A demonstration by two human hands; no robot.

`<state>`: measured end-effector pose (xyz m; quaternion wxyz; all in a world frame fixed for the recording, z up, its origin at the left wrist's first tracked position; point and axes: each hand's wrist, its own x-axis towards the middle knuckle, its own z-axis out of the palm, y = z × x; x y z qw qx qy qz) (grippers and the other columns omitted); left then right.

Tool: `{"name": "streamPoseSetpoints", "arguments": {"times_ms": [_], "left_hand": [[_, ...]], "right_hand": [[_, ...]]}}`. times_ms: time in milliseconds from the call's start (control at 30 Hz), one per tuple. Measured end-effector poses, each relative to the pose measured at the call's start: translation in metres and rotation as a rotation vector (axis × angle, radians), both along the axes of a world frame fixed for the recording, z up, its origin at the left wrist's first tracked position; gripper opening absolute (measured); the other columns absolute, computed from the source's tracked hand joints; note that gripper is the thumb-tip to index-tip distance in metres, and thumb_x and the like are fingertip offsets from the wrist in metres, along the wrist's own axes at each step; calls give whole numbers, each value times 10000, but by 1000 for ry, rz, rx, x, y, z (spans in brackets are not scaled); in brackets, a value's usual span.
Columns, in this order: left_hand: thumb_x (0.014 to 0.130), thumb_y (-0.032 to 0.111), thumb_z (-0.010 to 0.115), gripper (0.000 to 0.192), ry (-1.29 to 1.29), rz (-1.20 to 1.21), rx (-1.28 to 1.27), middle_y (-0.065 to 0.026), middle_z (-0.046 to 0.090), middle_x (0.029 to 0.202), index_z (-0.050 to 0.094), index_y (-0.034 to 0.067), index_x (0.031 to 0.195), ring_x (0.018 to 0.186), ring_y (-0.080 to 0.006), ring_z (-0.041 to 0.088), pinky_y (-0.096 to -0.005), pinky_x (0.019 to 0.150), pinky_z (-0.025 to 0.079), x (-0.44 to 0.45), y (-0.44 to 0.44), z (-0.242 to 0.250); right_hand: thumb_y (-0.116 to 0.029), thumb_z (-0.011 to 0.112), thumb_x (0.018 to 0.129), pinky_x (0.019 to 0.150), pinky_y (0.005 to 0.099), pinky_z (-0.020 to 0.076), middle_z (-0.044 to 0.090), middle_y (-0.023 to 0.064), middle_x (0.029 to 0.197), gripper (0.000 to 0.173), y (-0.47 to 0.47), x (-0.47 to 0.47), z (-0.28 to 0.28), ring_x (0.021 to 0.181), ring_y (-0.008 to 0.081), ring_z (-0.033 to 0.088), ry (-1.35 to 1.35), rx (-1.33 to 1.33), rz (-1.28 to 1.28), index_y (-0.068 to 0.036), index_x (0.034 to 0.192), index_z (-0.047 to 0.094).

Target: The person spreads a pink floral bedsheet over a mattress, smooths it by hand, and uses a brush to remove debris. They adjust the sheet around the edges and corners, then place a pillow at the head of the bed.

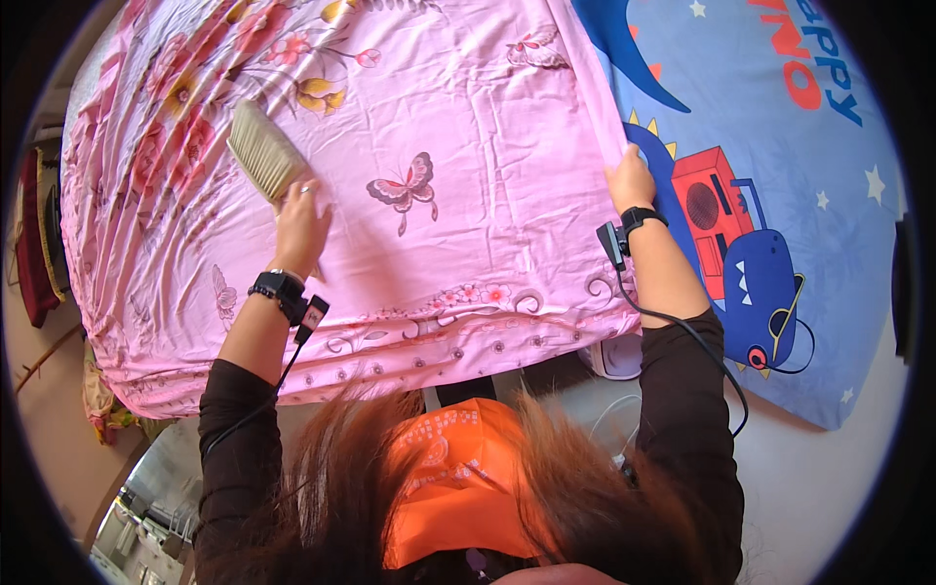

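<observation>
My left hand (pixel 301 227) grips the handle of a bed brush (pixel 267 152) with pale yellowish bristles. Its head lies over a pink floral bed sheet (pixel 453 241), pointing up and to the left; most of the handle is hidden in my fingers. Over at the sheet's right border, my right hand (pixel 630 181) pinches the folded edge of the cloth. A printed butterfly (pixel 404 189) sits on the sheet between my hands. Wrinkles bunch up at the left, while the middle is flatter with fine creases.
A blue cloth with a dinosaur print (pixel 760 292) adjoins the sheet on the right. Black wrist devices with cables (pixel 311 314) are strapped to both wrists. A purple and white slipper-like item (pixel 616 356) shows under the bed edge. Dark red fabric (pixel 36 248) stands at far left.
</observation>
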<state>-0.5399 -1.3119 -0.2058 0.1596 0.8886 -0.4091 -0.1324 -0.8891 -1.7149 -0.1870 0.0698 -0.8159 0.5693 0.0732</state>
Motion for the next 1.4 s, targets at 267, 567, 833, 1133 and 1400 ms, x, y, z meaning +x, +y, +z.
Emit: {"name": "streamPoseSetpoints", "arguments": {"times_ms": [267, 567, 833, 1133, 1400], "left_hand": [[836, 115, 598, 252, 49, -106, 231, -262, 601, 1051, 607, -45, 1030, 905, -433, 635, -470, 842, 512, 20, -78, -49], [810, 106, 617, 126, 52, -74, 167, -217, 635, 839, 588, -16, 821, 833, -397, 616, -461, 758, 482, 29, -83, -19], [866, 143, 623, 165, 76, -36, 146, -209, 624, 833, 588, -15, 832, 808, -378, 604, -452, 749, 475, 39, -87, -29], [898, 155, 624, 242, 37, -78, 60, -217, 562, 1078, 568, 4, 1079, 1054, -408, 540, -481, 947, 435, 1, -65, -77], [900, 162, 600, 272, 133, -34, 89, -229, 546, 1144, 555, 8, 1120, 1106, -413, 529, -464, 982, 427, 6, -63, -81]], "right_hand": [[-140, 455, 975, 721, 498, 507, 661, 247, 845, 171, -20, -18, 2, 847, 450, 630, -521, 203, -160, -4, 956, 558], [-64, 481, 926, 765, 503, 505, 602, 249, 987, 92, 30, -18, -28, 914, 453, 600, -459, -14, 321, -14, 1003, 492], [-38, 506, 900, 923, 473, 481, 548, 294, 1286, 246, 7, -32, -32, 1098, 459, 568, -344, -259, 346, 25, 1137, 478], [-279, 540, 985, 804, 339, 491, 633, 204, 1128, 417, 37, -51, -50, 914, 262, 593, -598, -82, -246, 37, 1248, 472], [-305, 457, 1041, 519, 252, 392, 579, 41, 706, 324, -4, -51, -32, 555, 131, 456, -2080, 961, -1356, -48, 876, 568]]}}
